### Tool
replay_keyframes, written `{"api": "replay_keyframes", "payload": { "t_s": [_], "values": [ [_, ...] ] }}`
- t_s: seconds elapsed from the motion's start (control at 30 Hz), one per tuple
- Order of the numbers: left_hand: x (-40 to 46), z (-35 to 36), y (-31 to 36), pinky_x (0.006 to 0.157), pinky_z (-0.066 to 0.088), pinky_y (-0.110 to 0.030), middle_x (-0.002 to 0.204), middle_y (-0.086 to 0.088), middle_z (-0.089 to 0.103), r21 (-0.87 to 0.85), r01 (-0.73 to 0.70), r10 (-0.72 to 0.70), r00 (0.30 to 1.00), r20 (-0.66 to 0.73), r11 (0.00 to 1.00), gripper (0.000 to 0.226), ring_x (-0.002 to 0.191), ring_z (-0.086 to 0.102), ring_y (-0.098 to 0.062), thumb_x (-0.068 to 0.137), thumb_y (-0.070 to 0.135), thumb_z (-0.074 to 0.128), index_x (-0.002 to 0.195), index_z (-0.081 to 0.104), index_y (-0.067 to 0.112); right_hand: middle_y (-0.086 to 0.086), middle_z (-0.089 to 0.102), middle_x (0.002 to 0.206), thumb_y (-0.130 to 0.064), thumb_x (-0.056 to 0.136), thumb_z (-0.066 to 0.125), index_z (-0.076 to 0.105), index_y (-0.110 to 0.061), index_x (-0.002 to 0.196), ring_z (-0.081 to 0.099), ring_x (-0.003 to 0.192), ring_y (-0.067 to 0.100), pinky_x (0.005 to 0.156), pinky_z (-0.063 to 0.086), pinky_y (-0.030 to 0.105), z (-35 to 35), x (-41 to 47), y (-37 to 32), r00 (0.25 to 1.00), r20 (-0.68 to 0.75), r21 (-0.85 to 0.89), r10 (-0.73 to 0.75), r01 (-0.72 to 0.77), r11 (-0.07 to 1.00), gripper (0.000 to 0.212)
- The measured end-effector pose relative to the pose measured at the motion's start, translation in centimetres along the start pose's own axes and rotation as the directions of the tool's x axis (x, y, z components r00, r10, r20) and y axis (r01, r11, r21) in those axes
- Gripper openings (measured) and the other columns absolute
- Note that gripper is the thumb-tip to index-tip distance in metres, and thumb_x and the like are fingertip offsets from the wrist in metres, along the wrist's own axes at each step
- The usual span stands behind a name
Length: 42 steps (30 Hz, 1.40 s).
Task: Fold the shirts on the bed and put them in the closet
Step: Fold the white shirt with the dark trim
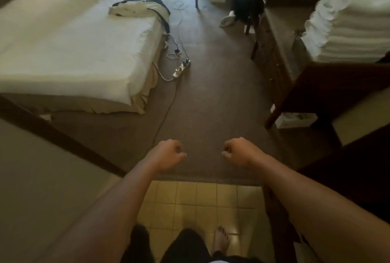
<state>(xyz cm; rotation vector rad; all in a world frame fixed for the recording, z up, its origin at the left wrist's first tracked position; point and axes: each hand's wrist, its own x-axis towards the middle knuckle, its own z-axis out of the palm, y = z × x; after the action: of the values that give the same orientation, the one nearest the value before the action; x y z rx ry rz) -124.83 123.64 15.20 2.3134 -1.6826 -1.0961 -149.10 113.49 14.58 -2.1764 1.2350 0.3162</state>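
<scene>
A rumpled pile of shirts [137, 9], cream with a dark one beneath, lies at the far right corner of the white bed [63, 51]. I stand well back from it on a tiled threshold. My left hand [167, 153] and my right hand [238, 152] are held out in front of me over the brown carpet, a short gap between them. Both have their fingers curled in and hold nothing. No closet is plainly in view.
A power strip [182, 67] with cables trails on the carpet beside the bed's right side. Dark wooden furniture [329, 85] on the right bears a stack of folded white towels [348, 30]. Yellow tiles [200, 201] lie underfoot, with my bare foot [220, 239] on them.
</scene>
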Motion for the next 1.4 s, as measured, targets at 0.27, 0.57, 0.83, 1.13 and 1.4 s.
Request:
{"api": "replay_keyframes", "payload": {
  "t_s": [0.27,0.57,0.83,1.13,1.4],
  "values": [
    [9.9,-4.4,-1.9,0.089,0.057,-0.037,0.109,0.005,0.068,-0.168,0.054,-0.063,0.997,-0.046,0.984,0.022,0.096,0.064,-0.007,0.098,0.038,0.063,0.117,0.067,0.026,0.000,0.067,0.094,-0.031,0.101,0.056,0.068,-0.018,0.103,0.066,0.084,0.017,0.083,0.059,0.046,-6.5,13.3,-0.4,0.996,0.035,0.018,-0.087,0.087,0.996,0.018],
    [24.4,-16.4,-5.2,0.081,0.054,-0.029,0.111,0.000,0.065,-0.229,0.107,-0.100,0.994,0.041,0.968,0.029,0.099,0.063,-0.012,0.096,0.043,0.066,0.115,0.070,0.021,-0.001,0.068,0.089,-0.032,0.100,0.057,0.067,-0.021,0.099,0.068,0.079,0.016,0.079,0.061,0.044,-15.8,31.1,-4.5,0.997,0.048,0.052,-0.059,0.056,0.997,0.015],
    [35.5,-28.8,-7.6,0.085,0.054,-0.034,0.102,0.004,0.065,-0.159,0.097,-0.120,0.983,-0.142,0.983,0.025,0.091,0.061,-0.011,0.096,0.040,0.065,0.109,0.073,0.020,-0.002,0.066,0.089,-0.033,0.099,0.059,0.069,-0.019,0.097,0.065,0.080,0.015,0.079,0.059,0.044,-24.9,44.2,-8.9,0.985,-0.031,-0.009,-0.170,0.169,0.986,0.017],
    [51.4,-37.5,-8.1,0.088,0.056,-0.041,0.104,0.003,0.067,0.018,0.179,-0.176,0.978,-0.109,0.984,0.021,0.097,0.065,-0.019,0.094,0.044,0.064,0.105,0.069,0.027,-0.003,0.066,0.091,-0.031,0.098,0.059,0.070,-0.021,0.100,0.065,0.084,0.014,0.080,0.059,0.042,-32.4,62.3,-7.9,0.983,-0.004,-0.038,-0.186,0.185,0.982,0.016],
    [60.8,-44.4,-7.7,0.087,0.054,-0.037,0.108,0.000,0.067,0.047,0.262,-0.254,0.959,-0.124,0.964,0.021,0.099,0.064,-0.021,0.097,0.038,0.061,0.106,0.069,0.020,0.001,0.068,0.091,-0.035,0.095,0.059,0.070,-0.020,0.096,0.067,0.083,0.020,0.081,0.059,0.045,-39.7,76.0,-8.8,0.978,0.091,-0.081,-0.187,0.194,0.978,0.019]
  ]
}}
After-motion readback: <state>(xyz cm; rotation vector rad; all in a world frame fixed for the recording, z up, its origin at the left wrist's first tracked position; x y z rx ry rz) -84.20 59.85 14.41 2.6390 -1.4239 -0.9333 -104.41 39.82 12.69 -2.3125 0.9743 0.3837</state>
